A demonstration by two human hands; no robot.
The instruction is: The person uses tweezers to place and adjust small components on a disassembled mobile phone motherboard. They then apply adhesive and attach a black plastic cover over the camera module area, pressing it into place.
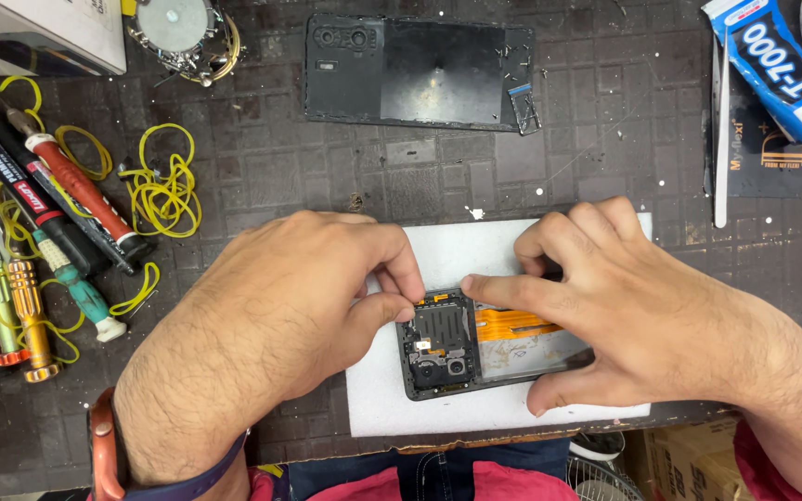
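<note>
Bench [605,139]: dark, worn mat with an embossed square grid, speckled with white flecks and debris. At the near edge, a white foam pad [475,413] lies flat, one side just at the bench lip.

On the pad: opened smartphone [475,348], back removed, camera modules toward the left, orange flex cable across the middle. Left hand [280,325] rests on the pad's left part, fingers curled, thumb and forefinger pressed together at the phone's upper left corner. Right hand [624,306] covers the phone's right half; forefinger extended onto the top edge, thumb against the near edge, other fingers bent.

Left of the pad: row of screwdrivers [20,278] and markers among yellow rubber bands [164,186].

Far side: detached black back cover [420,74], inner face up. Far right: blue-and-white glue tube [777,65].
</note>
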